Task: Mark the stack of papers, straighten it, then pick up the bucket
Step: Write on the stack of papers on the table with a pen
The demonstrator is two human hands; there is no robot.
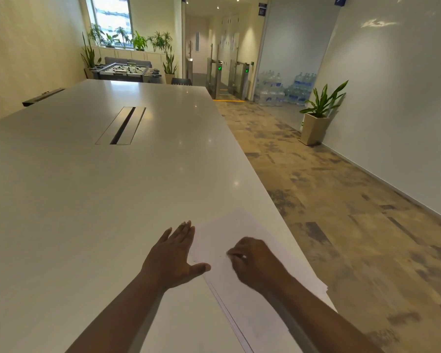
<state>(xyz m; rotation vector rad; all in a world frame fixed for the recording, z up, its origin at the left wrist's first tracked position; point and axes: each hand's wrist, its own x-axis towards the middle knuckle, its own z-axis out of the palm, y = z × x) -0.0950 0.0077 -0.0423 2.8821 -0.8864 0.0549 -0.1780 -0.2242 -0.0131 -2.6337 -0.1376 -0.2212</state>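
1. Two bare hands work at the near right corner of a long white table (87,200); both forearms run off the bottom edge of the view.
2. The left hand (172,256) lies flat, palm down, with its fingers straight and close together and the thumb spread toward the right. The thumb tip touches the left edge of the stack of papers (239,296); the fingertips reach that edge as well.
3. The right hand (255,261) rests on top of the stack with its fingers curled in. A small pale tip shows at the knuckles, but it is blurred, so whether the fingers pinch a pen or marker cannot be told.
4. The stack of papers sits skewed to the table edge. Its sheets are fanned slightly along the lower left side and at the right corner, which pokes past the table's right edge. The near end of the stack is cut off at the bottom of the view and partly covered by the right forearm.
5. No writing can be made out on the top sheet; it reads as plain white.
6. Farther along the table, a dark cable slot (121,125) lies in the middle.
7. On the floor by the right wall stands a potted plant (318,113), and stacked water bottles (283,89) sit behind it, hazy.
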